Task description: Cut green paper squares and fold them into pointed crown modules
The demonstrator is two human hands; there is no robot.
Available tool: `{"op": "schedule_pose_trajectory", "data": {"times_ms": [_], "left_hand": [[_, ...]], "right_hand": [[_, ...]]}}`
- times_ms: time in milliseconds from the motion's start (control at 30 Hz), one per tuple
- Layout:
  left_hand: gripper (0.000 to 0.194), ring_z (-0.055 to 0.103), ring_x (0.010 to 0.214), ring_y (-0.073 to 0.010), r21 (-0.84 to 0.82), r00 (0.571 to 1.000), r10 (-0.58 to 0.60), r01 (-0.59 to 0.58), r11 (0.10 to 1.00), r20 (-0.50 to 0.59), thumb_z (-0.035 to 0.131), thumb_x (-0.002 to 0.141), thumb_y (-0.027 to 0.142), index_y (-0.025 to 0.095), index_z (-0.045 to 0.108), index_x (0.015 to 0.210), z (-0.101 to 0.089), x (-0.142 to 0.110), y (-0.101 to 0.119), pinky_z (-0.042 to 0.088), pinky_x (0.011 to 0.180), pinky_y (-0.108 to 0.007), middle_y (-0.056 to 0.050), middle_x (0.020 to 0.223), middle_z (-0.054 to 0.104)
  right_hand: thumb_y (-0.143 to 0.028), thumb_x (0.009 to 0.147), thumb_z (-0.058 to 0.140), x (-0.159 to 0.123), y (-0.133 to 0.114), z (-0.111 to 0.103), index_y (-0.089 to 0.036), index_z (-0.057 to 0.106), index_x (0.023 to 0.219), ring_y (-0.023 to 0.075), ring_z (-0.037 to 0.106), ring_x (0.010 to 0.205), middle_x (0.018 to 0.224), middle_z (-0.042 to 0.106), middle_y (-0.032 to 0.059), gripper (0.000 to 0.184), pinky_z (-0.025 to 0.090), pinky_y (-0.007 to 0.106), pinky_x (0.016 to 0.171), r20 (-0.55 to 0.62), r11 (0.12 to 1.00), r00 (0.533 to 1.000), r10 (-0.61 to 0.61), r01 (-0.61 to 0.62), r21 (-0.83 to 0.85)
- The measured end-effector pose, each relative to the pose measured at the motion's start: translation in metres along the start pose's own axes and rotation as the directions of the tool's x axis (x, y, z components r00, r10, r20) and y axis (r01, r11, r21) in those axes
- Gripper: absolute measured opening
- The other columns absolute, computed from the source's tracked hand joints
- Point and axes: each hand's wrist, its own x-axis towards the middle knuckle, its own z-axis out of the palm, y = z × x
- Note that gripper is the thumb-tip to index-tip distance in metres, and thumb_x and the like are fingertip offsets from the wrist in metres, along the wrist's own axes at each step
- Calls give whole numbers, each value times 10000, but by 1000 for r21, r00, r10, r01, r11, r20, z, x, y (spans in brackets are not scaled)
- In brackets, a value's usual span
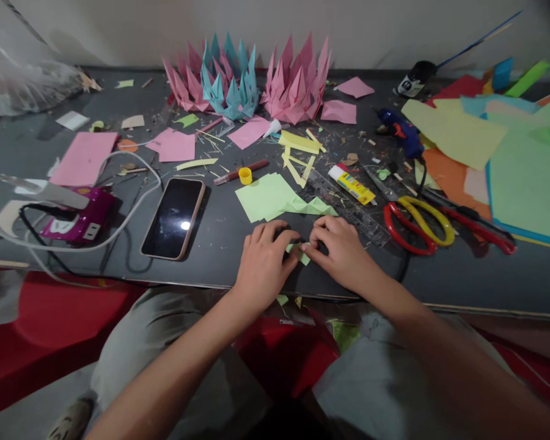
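Note:
A small piece of light green paper (304, 257) lies at the table's front edge between my two hands. My left hand (268, 253) pinches its left side with thumb and index finger. On the other side, my right hand (334, 247) has its thumb and fingertips closed on the paper too. Parts of the paper are hidden under the fingers. Just beyond my hands rest several folded green paper pieces (314, 206) in a row, beside a fanned stack of green paper sheets (270, 194).
Left are a phone (173, 219) and a purple power adapter (80, 214) with cables. Right lie a glue stick (352, 184), scissors (407, 223) and a blue glue gun (401, 131). Pink and blue folded-paper crowns (296, 91) stand at the back. Coloured sheets (531, 177) cover the right end.

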Motion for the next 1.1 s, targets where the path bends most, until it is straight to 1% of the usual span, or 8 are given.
{"op": "schedule_pose_trajectory", "data": {"times_ms": [100, 200, 400, 500, 700, 833, 967, 1100], "left_hand": [[180, 477, 1061, -262, 62, 996, 87, -88, 994, 16, 532, 851, 246, 273, 642, 992, -1, -2, -4, 421, 760, -379, -50, 1181, 554], [180, 481, 1060, -266, 112, 993, 116, -116, 987, 3, 523, 860, 271, 287, 667, 967, -3, -3, -8, 415, 748, -374, -50, 1172, 569], [207, 499, 1040, -259, 110, 993, 102, -108, 988, 52, 538, 851, 252, 312, 662, 1005, -8, -1, -9, 417, 749, -375, -41, 1160, 580], [213, 502, 1033, -258, 98, 994, 87, -92, 991, 60, 541, 848, 251, 295, 658, 1019, -9, 1, -8, 423, 749, -378, -43, 1155, 581], [189, 503, 1032, -249, -3, 987, 139, -139, 990, 78, 545, 837, 238, 232, 674, 976, -9, 7, -11, 431, 806, -399, -60, 1110, 599], [148, 522, 984, -229, -98, 989, 109, -99, 990, 103, 572, 795, 187, 190, 674, 901, -10, 12, -9, 431, 837, -396, -61, 1045, 613], [107, 544, 927, -218, -156, 987, 90, -69, 985, 134, 603, 745, 148, 179, 636, 842, -12, 16, -3, 427, 824, -391, -41, 966, 627], [103, 576, 852, -217, -193, 981, 78, -43, 980, 178, 601, 736, 125, 182, 603, 822, -13, 18, 0, 429, 759, -373, -25, 871, 650]], "right_hand": [[-335, 845, 497, 1, 1, 1, -218, 478, 752, 245, 482, 865, 875, 535, 62, 150, 365, 390, 740, -11, 998, 1000, 20, -19, 57], [-306, 823, 540, 2, 3, -2, -223, 481, 753, 243, 484, 869, 867, 540, 55, 123, 369, 396, 757, 16, 992, 999, 35, -36, 122], [-160, 770, 586, 5, 5, -13, -221, 487, 767, 218, 480, 883, 890, 533, 35, 117, 381, 382, 804, 128, 969, 991, 36, -66, 238], [-154, 775, 571, 6, 5, -15, -222, 495, 788, 221, 477, 905, 900, 532, 35, 103, 383, 397, 820, 151, 966, 988, 38, -75, 247], [-209, 792, 570, 3, 8, -15, -226, 544, 911, 242, 486, 985, 983, 557, 59, 123, 388, 429, 871, 127, 966, 992, 16, -48, 253], [-254, 827, 535, -1, 9, -13, -218, 577, 1028, 244, 488, 994, 1005, 546, 83, 208, 397, 428, 880, 82, 976, 995, -53, 34, 215], [-255, 835, 514, -4, 9, -10, -211, 598, 972, 239, 501, 967, 984, 547, 87, 167, 405, 431, 865, 36, 980, 993, -112, 105, 167], [-211, 814, 516, -4, 6, -12, -205, 559, 911, 240, 503, 980, 996, 565, 80, 106, 400, 439, 853, 46, 978, 992, -121, 111, 175]]}}
